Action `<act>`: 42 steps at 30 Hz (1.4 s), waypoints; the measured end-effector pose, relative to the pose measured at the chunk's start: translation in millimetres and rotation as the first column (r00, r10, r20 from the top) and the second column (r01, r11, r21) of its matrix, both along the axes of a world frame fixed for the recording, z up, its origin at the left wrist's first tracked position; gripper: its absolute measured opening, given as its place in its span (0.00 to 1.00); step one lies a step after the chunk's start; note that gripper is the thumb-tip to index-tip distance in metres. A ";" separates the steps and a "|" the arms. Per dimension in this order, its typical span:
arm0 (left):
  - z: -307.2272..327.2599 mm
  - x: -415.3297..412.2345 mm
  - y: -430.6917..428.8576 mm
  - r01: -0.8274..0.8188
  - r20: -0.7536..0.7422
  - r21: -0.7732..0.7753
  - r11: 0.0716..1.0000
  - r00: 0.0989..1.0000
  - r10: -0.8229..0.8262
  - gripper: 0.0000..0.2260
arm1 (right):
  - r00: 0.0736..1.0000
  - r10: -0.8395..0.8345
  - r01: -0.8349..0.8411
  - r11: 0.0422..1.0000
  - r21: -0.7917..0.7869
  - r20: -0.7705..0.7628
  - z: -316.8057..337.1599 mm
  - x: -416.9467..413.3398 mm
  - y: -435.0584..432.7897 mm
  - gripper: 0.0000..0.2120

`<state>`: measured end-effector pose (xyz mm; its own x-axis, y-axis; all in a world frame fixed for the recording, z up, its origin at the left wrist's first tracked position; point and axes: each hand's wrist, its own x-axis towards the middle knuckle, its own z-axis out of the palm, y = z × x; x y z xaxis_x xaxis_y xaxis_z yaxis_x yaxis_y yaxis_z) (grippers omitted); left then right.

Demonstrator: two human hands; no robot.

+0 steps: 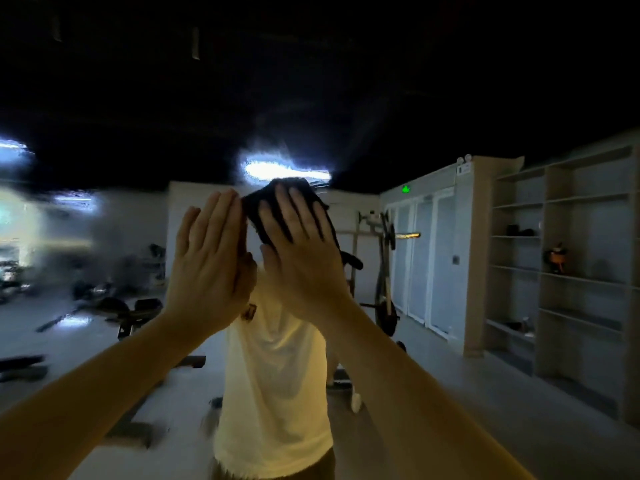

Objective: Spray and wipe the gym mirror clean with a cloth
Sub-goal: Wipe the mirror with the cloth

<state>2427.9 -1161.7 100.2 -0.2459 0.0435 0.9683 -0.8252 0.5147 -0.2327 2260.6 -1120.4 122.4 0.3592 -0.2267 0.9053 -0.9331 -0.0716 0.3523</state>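
Note:
The gym mirror (433, 98) fills the whole view and reflects a dark gym. My right hand (301, 251) presses a dark cloth (258, 206) flat against the glass with straight fingers, at head height. My left hand (211, 258) is raised just beside it, fingers straight and together, its palm on or very near the glass. The left part of the mirror looks smeared and streaky. A person's cream T-shirt shows in the reflection below my hands. No spray bottle is in view.
In the reflection, open shelves (561, 265) line the right wall with pale doors (419, 261) beside them. A weight rack with a barbell (384, 258) stands behind, benches (138, 313) lie at the left. Bright ceiling lights glare above the cloth.

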 end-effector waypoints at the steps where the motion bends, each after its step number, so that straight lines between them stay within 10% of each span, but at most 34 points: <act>1: 4.6 -0.6 1.9 -0.012 -0.008 0.015 1.000 1.000 0.012 0.34 | 0.999 -0.026 0.026 1.000 -0.003 -0.044 2.4 -10.0 2.5 0.26; 7: 26.3 -16.2 3.8 -0.119 0.021 0.111 0.987 0.993 0.117 0.40 | 0.944 -0.176 0.215 0.970 -0.116 0.278 37.9 -116.9 23.9 0.27; 13: 26.7 -17.7 1.8 -0.147 0.025 0.093 0.985 0.989 0.145 0.43 | 0.673 -0.135 0.331 0.934 -0.132 0.727 64.0 -155.5 32.4 0.30; 26: 37.2 19.7 9.6 0.060 -0.085 0.069 0.996 0.995 -0.054 0.30 | 0.985 -0.100 0.091 0.993 -0.072 -0.138 54.4 14.9 -8.0 0.27; 31: 42.8 13.4 0.5 -0.132 -0.021 0.111 0.985 0.991 0.135 0.39 | 0.962 -0.190 0.216 0.969 -0.119 0.194 62.6 -78.4 12.7 0.27; 36: 41.9 6.2 -5.9 -0.195 0.000 0.128 0.972 0.980 0.197 0.45 | 0.707 -0.155 0.319 0.941 -0.116 0.690 66.5 -144.6 32.7 0.30; 42: 42.6 11.4 -6.5 -0.146 0.029 0.143 0.979 0.989 0.144 0.48 | 0.767 -0.100 0.274 0.944 -0.183 0.634 102.7 -64.8 8.2 0.29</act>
